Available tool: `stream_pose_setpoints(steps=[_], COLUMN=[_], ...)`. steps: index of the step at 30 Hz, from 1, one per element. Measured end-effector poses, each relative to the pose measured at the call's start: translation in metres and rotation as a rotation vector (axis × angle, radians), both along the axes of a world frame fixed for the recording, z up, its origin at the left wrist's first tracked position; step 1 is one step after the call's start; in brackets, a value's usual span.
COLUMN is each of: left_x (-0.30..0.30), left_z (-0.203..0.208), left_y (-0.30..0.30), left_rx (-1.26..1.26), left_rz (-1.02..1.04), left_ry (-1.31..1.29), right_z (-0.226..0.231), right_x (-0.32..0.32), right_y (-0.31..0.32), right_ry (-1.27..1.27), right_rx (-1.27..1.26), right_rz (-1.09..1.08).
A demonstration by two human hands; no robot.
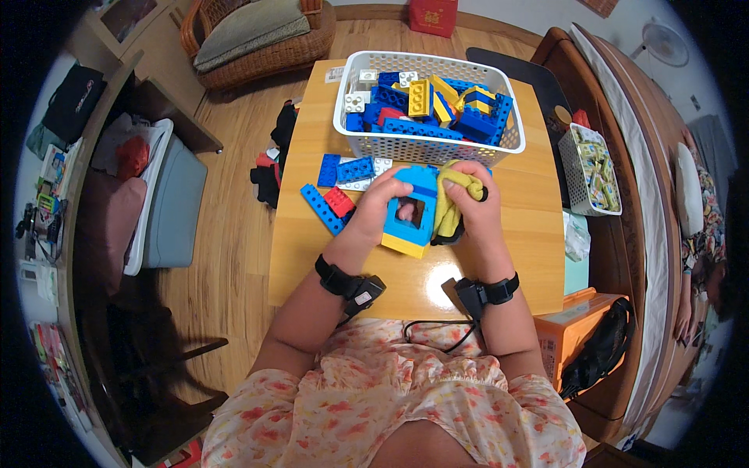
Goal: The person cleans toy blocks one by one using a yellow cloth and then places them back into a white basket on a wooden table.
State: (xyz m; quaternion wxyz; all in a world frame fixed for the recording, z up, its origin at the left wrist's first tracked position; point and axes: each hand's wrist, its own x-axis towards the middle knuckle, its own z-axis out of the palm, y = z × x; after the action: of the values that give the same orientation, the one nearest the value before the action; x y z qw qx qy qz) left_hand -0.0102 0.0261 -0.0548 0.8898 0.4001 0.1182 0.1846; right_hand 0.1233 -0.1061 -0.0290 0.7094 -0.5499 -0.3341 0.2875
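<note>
Over the middle of the table, my left hand is closed round a light blue toy block with a window-like opening and a yellow base. Fingers of that hand show through the opening. My right hand grips a yellow-green cloth with a dark edge and presses it against the block's right side. Beyond the hands stands a white perforated basket with blue, yellow and white building blocks in it. Left of my left hand lie a long blue block, a red block and a blue block with white ones.
The wooden table has a glare spot near its front edge. Right of it stand a small white basket of packets and an orange box. A grey-blue bin is at the left, and a wicker chair behind.
</note>
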Motion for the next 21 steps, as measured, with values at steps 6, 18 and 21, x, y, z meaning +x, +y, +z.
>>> stream_pose_setpoints(steps=[6,18,21], left_x=[-0.001,0.000,0.002], left_z=[0.005,0.000,0.008], left_y=[-0.009,0.009,0.001], left_rx=[0.026,-0.121,-0.143], left_rz=[-0.035,0.401,0.267], left_ry=[0.035,-0.195,-0.266], right_z=[0.001,-0.006,-0.007], right_x=[0.004,-0.004,-0.002], right_y=[0.001,0.002,0.002], right_ry=[0.044,-0.171,-0.133], right_rx=[0.020,-0.080,-0.064], right_rz=[-0.026,0.156,0.092])
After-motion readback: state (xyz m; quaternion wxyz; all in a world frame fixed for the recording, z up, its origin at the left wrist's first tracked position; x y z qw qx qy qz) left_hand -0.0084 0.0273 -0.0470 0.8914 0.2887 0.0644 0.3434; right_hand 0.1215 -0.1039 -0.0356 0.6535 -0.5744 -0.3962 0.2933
